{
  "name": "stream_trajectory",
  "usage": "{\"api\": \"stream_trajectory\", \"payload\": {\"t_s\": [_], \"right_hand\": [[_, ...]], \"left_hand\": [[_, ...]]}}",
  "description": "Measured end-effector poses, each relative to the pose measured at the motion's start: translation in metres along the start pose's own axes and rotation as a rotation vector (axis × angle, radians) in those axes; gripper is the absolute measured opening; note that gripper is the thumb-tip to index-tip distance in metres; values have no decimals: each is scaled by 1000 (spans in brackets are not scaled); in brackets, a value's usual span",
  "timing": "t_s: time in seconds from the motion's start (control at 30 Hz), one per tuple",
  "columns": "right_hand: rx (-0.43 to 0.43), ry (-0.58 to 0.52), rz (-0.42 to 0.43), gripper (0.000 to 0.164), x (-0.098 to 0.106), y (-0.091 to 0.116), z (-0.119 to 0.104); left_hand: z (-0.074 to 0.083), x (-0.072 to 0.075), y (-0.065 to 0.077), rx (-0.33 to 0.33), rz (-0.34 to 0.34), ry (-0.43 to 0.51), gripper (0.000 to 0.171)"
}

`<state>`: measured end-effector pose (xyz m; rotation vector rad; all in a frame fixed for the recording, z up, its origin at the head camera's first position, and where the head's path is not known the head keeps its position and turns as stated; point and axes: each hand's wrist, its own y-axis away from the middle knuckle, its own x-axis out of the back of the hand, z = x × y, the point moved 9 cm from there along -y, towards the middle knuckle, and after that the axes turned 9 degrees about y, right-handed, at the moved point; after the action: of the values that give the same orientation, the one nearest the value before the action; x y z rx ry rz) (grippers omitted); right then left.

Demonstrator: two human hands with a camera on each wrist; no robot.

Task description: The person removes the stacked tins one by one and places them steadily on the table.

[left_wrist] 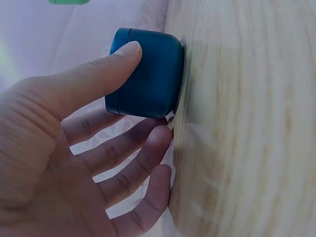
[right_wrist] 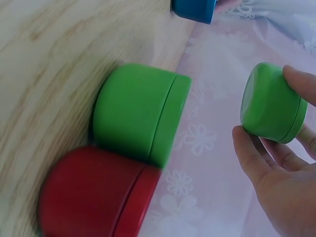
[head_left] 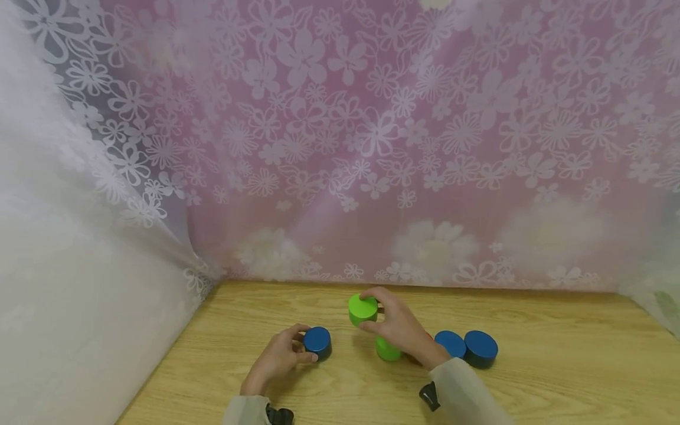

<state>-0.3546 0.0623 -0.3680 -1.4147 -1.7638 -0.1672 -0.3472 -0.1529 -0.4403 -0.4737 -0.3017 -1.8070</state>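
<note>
My left hand point(head_left: 278, 356) holds a small round blue lidded jar point(head_left: 317, 344) by its side, the thumb across the seam of its lid in the left wrist view. That jar stands upright on the table, and the lower fingers curl beneath the thumb close to the wood. Lifted off the table, a green lidded jar point(right_wrist: 269, 103) is pinched between the thumb and fingers of my right hand point(head_left: 398, 324). Below it stands a second green jar point(right_wrist: 136, 108), side by side with a red jar point(right_wrist: 94, 192). In the head view the right hand and wrist cover most of the red one.
Two more blue jars point(head_left: 481, 349) stand together right of the right wrist. A pale wood table point(head_left: 558, 354) bears everything. Behind it hangs a pink flowered curtain point(head_left: 329, 177), and a white sheet point(head_left: 79, 265) closes off the left side.
</note>
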Motion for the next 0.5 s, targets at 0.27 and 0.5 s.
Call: {"api": "stream_trajectory", "payload": {"t_s": [0.27,0.5], "right_hand": [[25,15,-7,45,9,2,9],[15,22,8,47,19,5,15]], "left_hand": [[-1,0,0,16,-10,10,60],[-2,-1,-2,21,-6,11,60]]}}
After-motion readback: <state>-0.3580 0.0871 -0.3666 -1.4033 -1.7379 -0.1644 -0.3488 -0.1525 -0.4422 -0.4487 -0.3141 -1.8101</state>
